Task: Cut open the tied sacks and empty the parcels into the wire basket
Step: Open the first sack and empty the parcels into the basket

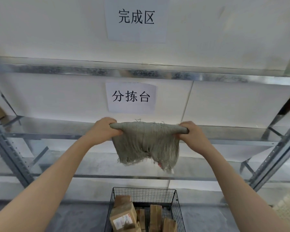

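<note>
Left hand (104, 129): raised at shelf height, fingers (118, 132) curled tight round the left end of the sack's rolled upper edge.
Sack (146, 143): grey-green woven cloth, held up between the two hands, hanging slack and flat from the rolled edge. Its frayed open mouth points down, above the basket. It looks limp, so I judge it emptied or nearly so; a small red and white scrap shows at the lower right fringe, too blurred to tell whether it is a last parcel or a tag.
Right hand (190, 133): level with the left, fingers (179, 136) closed on the right end of the same rolled edge.
Wire basket (143, 192): black mesh, standing low between the forearms, below the sack's mouth.
Parcels (123, 214): several brown cardboard boxes lie tumbled inside the basket, one with a white label facing up.
Shelving (141, 72): metal rack behind, with two paper signs (131, 97) on the wall panels.
Done: this sack is open, upended, and its load appears to be in the basket.
Left: a shake to clear anything caught in the fringe, then putting the cloth aside. No tied sack or cutting tool is in view, so whether more remain cannot be told.
</note>
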`<move>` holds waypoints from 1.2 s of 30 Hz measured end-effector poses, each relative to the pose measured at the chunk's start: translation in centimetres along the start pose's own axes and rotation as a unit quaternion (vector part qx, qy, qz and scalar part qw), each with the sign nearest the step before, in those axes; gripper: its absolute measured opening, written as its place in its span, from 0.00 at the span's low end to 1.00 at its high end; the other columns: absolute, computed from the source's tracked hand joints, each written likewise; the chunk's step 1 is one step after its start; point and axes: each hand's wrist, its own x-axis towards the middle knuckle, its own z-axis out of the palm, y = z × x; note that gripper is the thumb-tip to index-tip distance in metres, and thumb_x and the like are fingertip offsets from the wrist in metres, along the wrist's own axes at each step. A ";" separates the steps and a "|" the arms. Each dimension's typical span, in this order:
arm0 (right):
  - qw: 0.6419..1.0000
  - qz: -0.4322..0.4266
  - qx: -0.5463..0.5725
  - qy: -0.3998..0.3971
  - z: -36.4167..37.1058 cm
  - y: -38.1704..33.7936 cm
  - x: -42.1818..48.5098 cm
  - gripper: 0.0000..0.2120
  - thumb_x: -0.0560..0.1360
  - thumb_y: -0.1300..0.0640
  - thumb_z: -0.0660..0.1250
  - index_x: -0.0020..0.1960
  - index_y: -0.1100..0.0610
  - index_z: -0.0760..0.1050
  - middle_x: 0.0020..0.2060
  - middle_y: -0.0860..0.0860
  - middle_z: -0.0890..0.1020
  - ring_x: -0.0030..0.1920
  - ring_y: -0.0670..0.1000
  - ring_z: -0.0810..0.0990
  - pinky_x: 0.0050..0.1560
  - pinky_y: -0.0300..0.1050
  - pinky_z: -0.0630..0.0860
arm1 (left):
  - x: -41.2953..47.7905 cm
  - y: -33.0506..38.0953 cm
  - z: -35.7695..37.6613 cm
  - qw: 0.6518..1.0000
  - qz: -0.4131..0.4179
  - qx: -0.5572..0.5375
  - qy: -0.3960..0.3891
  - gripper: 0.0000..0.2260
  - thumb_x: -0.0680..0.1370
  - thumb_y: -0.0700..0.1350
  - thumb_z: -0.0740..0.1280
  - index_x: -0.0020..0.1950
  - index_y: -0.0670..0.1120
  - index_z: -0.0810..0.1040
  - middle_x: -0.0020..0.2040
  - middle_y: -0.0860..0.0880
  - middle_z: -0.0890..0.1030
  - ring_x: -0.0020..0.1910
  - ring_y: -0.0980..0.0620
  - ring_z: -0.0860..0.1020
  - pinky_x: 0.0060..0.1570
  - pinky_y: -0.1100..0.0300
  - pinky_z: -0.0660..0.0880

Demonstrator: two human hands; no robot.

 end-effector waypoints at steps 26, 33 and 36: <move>0.950 -0.052 0.285 -0.112 4.9 -4.6 1.2 0.17 0.78 0.66 0.62 0.42 0.47 0.82 0.43 0.44 0.82 0.45 0.45 0.78 0.45 0.38 0.76 | -8.4 -1.4 -4.4 0.944 -0.131 -0.260 0.157 0.21 0.81 0.36 0.56 0.37 0.50 0.84 0.39 0.47 0.79 0.34 0.55 0.76 0.31 0.64 0.72; 0.938 -0.092 0.225 -0.248 9.1 -8.5 0.4 0.19 0.74 0.61 0.70 0.62 0.48 0.73 0.55 0.50 0.76 0.51 0.48 0.78 0.45 0.36 0.76 | -14.1 -4.4 -6.7 0.967 -0.185 -0.097 0.149 0.13 0.74 0.48 0.71 0.56 0.58 0.75 0.52 0.53 0.77 0.48 0.54 0.78 0.45 0.58 0.76; 0.934 -0.110 0.213 -0.264 11.2 -10.9 -0.7 0.22 0.74 0.63 0.70 0.64 0.49 0.72 0.59 0.53 0.74 0.55 0.52 0.77 0.50 0.41 0.77 | -16.8 -6.1 -8.1 0.966 -0.189 -0.060 0.163 0.17 0.73 0.48 0.72 0.59 0.58 0.73 0.61 0.53 0.72 0.54 0.50 0.77 0.50 0.54 0.76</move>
